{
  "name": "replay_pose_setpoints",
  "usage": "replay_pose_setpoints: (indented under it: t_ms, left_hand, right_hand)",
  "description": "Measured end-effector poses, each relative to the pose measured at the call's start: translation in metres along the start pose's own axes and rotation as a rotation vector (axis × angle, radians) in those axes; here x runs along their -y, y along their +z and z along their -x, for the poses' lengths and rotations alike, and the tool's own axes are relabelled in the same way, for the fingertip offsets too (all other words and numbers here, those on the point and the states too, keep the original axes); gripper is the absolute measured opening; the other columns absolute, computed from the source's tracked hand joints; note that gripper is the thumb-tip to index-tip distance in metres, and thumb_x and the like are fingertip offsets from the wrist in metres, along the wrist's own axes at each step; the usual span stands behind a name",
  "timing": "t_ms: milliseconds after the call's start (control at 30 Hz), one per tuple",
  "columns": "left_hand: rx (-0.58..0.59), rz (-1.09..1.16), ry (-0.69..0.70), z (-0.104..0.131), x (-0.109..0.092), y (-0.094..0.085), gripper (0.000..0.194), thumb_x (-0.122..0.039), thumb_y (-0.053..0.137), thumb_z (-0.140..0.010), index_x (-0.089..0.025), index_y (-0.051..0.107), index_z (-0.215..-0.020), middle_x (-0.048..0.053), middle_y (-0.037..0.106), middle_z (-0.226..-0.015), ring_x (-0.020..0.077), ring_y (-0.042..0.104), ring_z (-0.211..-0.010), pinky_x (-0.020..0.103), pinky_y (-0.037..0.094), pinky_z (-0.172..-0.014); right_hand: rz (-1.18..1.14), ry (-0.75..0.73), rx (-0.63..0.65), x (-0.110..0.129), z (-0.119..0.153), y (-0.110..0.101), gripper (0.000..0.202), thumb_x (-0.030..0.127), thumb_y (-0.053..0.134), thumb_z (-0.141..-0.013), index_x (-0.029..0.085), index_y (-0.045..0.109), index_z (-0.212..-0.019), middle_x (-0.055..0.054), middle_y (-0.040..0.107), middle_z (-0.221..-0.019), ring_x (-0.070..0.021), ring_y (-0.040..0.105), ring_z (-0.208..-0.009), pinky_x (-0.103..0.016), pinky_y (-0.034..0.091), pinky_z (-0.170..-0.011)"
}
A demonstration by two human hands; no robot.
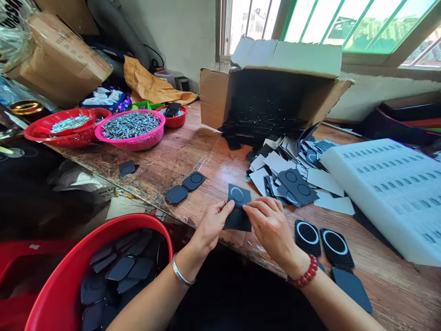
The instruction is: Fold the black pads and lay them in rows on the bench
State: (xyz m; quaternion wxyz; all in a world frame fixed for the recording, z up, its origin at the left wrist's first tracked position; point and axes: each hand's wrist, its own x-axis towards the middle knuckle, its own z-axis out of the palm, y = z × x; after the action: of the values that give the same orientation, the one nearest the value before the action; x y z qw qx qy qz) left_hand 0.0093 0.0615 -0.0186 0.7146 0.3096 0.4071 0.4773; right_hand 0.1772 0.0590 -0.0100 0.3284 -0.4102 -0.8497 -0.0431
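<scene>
In front of me I hold up a thin dark card [237, 195] with a pale ring outline on its upper half. My left hand [212, 225] pinches its left edge, thumb on top. On the opposite edge, the fingertips of my right hand [270, 223] are pressed together against the card and partly cover it. Beyond them on the table lies an unfolded black two-panel piece [186, 187] with a ring on one panel. Right of my right hand, two black square pads with white rings [308, 234] lie beside a plain dark rounded panel [351, 287].
A heap of cards [275, 161] spills before an open cardboard box [268, 96]. A white foam tray [389, 184] stands at right. Pink [129, 145] and red basins [32, 133] of small metal parts sit back left. A red tub [44, 299] of black panels is beside my left arm.
</scene>
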Motion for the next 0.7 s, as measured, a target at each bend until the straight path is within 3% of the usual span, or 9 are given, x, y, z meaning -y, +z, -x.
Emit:
replay_pose_setpoints:
  t_ms: [67, 200, 367, 567, 700]
  left_hand:
    - [-0.019, 0.048, -0.016, -0.002, -0.001, -0.001, 0.047, -0.052, 0.083, -0.064, -0.012, 0.072, -0.087, 0.004, 0.072, -0.078, 0.0186, 0.065, -0.078, 0.029, 0.05, -0.075]
    - [-0.009, 0.072, 0.033, -0.002, -0.002, 0.0, 0.041, -0.047, 0.082, -0.067, -0.013, 0.071, -0.088, 0.006, 0.073, -0.084, 0.0211, 0.067, -0.086, 0.03, 0.05, -0.08]
    - [-0.006, 0.07, 0.053, 0.004, -0.003, 0.007, 0.038, -0.044, 0.081, -0.07, -0.014, 0.07, -0.091, 0.005, 0.074, -0.093, 0.0205, 0.066, -0.095, 0.029, 0.048, -0.086]
    - [-0.056, 0.166, 0.005, 0.001, 0.001, 0.01, 0.033, -0.037, 0.083, -0.067, -0.013, 0.069, -0.086, 0.004, 0.073, -0.085, 0.02, 0.066, -0.091, 0.027, 0.048, -0.083]
    - [-0.062, 0.266, -0.158, 0.0, 0.005, 0.007, 0.019, -0.028, 0.079, -0.071, -0.015, 0.069, -0.082, 0.002, 0.072, -0.075, 0.0166, 0.067, -0.073, 0.024, 0.049, -0.064]
  right_hand:
    - [0.045, -0.021, -0.042, 0.005, 0.002, 0.002, 0.018, 0.01, 0.051, -0.095, 0.017, 0.068, -0.1, -0.008, 0.071, -0.099, -0.0261, 0.057, -0.1, -0.043, 0.044, -0.088]
    - [0.011, 0.075, -0.06, 0.006, 0.004, 0.007, 0.023, 0.018, 0.055, -0.094, 0.016, 0.064, -0.115, -0.012, 0.066, -0.108, -0.0275, 0.056, -0.101, -0.045, 0.047, -0.088]
    - [-0.032, 0.149, 0.01, 0.006, 0.001, 0.005, 0.01, 0.017, 0.058, -0.092, 0.019, 0.068, -0.095, -0.009, 0.067, -0.095, -0.0261, 0.057, -0.091, -0.043, 0.047, -0.081]
    - [0.16, -0.032, -0.076, 0.015, 0.012, 0.003, 0.027, 0.009, 0.052, -0.093, 0.021, 0.068, -0.111, -0.007, 0.071, -0.103, -0.0266, 0.056, -0.107, -0.045, 0.039, -0.094]
    - [0.209, -0.126, -0.121, 0.015, 0.024, 0.0, 0.033, 0.006, 0.05, -0.092, 0.021, 0.065, -0.118, -0.007, 0.073, -0.109, -0.0264, 0.057, -0.11, -0.045, 0.037, -0.096]
